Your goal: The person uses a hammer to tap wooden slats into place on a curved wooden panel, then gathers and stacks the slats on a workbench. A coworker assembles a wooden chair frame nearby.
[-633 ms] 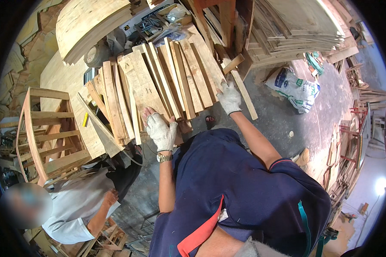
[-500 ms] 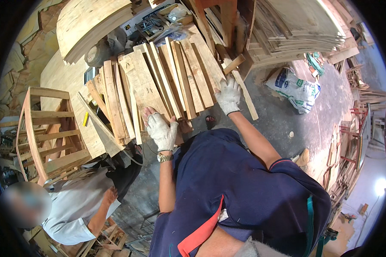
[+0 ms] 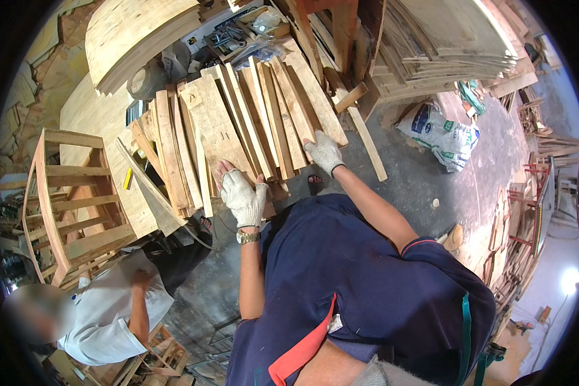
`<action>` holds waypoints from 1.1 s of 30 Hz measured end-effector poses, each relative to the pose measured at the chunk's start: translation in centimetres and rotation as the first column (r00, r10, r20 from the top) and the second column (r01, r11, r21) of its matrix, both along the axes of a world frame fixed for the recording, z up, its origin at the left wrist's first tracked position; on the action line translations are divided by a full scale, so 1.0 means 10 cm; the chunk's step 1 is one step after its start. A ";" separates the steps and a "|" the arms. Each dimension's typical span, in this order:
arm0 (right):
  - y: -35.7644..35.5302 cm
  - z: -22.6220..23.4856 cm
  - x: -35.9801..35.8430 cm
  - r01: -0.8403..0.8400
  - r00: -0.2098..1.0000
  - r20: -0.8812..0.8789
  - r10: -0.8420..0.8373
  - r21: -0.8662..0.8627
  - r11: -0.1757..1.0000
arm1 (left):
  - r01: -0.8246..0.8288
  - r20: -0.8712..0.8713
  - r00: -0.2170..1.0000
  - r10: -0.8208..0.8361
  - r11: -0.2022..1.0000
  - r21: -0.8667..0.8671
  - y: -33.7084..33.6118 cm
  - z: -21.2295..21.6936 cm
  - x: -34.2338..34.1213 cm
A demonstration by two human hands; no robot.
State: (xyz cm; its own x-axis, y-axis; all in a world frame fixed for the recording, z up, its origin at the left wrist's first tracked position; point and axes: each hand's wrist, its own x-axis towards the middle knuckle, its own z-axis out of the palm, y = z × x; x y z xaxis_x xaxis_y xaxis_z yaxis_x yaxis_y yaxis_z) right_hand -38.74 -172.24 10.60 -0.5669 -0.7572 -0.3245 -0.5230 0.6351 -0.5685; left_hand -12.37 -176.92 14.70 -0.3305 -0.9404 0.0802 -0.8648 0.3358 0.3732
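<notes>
My left hand (image 3: pixel 243 197), in a pale knit glove with bare fingertips, lies with its fingers stretched out at the near end of a wide wooden board (image 3: pixel 215 119). To its right, my right hand (image 3: pixel 325 154), gloved the same way, has its fingers closed at the near end of a narrow wooden plank (image 3: pixel 296 95). That plank looks tipped partly on edge; the hand hides its tip. Several more planks lie side by side between and around the hands, and a broader board (image 3: pixel 316 96) is just right of this plank.
A box of metal tools (image 3: pixel 228 37) sits beyond the planks. Left stand curved plywood sheets (image 3: pixel 135 38) and a slatted wooden frame (image 3: pixel 80 206). A co-worker in a grey shirt (image 3: pixel 119 305) is at lower left. A white sack (image 3: pixel 441 138) lies on the floor at right.
My right hand has moved left from the broad board's end to the narrow plank, which now tilts. My left hand has stayed put. The co-worker has shifted posture, the arm drawing inward.
</notes>
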 end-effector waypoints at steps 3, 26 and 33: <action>0.05 -0.06 -0.06 0.020 0.983 -0.173 -0.056 -0.202 0.979 | 0.015 -0.016 1.000 -0.015 1.000 -0.007 0.00 0.00 -0.01; 0.24 -0.10 -0.31 -0.047 0.895 -0.444 0.037 -0.012 0.999 | 0.006 -0.004 1.000 -0.006 1.000 -0.014 0.00 0.00 -0.01; 0.22 -0.07 -0.30 -0.094 0.760 -0.650 -0.007 -0.121 0.988 | 0.010 -0.029 1.000 -0.011 1.000 -0.027 0.00 0.01 -0.01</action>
